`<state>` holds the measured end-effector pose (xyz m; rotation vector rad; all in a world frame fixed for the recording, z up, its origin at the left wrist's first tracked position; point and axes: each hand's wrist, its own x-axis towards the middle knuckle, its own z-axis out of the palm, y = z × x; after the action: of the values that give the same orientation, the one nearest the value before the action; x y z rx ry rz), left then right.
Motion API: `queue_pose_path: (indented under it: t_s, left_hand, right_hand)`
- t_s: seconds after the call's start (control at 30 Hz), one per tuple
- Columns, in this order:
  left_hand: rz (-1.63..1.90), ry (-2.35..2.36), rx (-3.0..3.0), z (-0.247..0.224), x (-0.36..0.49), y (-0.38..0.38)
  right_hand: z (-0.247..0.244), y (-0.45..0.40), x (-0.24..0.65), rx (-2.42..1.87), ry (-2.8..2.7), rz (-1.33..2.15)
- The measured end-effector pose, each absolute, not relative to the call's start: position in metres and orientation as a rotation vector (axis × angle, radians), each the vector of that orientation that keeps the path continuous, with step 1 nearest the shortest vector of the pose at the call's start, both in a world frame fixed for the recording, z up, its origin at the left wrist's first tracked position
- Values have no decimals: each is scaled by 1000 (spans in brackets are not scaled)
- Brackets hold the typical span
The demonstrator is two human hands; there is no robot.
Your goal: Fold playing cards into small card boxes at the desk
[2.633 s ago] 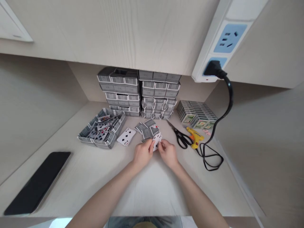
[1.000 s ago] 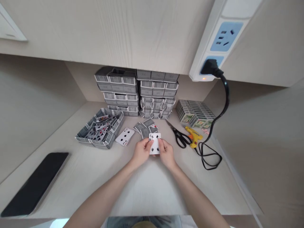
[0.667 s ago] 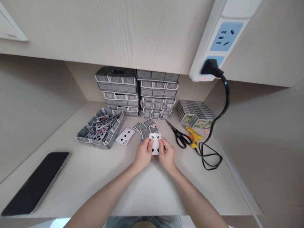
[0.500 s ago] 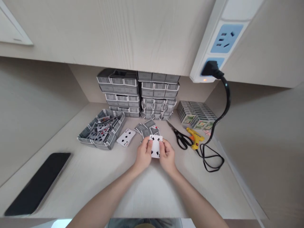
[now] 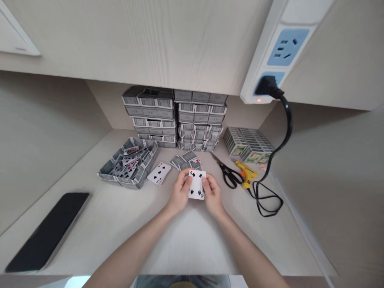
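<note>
A four of spades playing card (image 5: 197,185) faces up between my two hands, held above the desk. My left hand (image 5: 180,191) grips its left edge, thumb on the face. On the opposite edge, my right hand (image 5: 212,193) pinches it the same way. Whether other cards lie behind it, I cannot tell. Just beyond my hands, several grey-backed cards (image 5: 186,160) are spread loosely on the desk. To their left rests a small pile of cards (image 5: 159,173) with a spade card on top. Further left stands an open tray made of folded cards (image 5: 132,185), holding loose cards and what looks like a metal tool.
Black-handled scissors (image 5: 231,178) and a yellow glue gun (image 5: 246,172) lie at the right, beside a coiled black cable (image 5: 267,214). Card boxes (image 5: 249,142) stand behind them. Stacked folded-card boxes (image 5: 201,114) line the back. A black phone (image 5: 49,230) lies at the left. A power strip (image 5: 264,56) hangs above.
My thumbs have shifted outward toward the card's edges, so more of its face shows. The card stays in nearly the same place, and the desk items have not moved.
</note>
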<state>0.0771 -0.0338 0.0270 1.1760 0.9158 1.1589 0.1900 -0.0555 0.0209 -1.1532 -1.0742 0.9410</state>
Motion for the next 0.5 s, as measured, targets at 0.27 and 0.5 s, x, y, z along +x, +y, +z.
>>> queue_pose_path:
  t_s: [0.27, 0.5]
  left_hand:
    - [1154, 1035, 1351, 28, 76, -35]
    - [1155, 1057, 1385, 27, 75, -34]
  right_hand:
    - [18, -56, 188, -1149, -1078, 972]
    - [18, -55, 187, -1142, -1069, 1020]
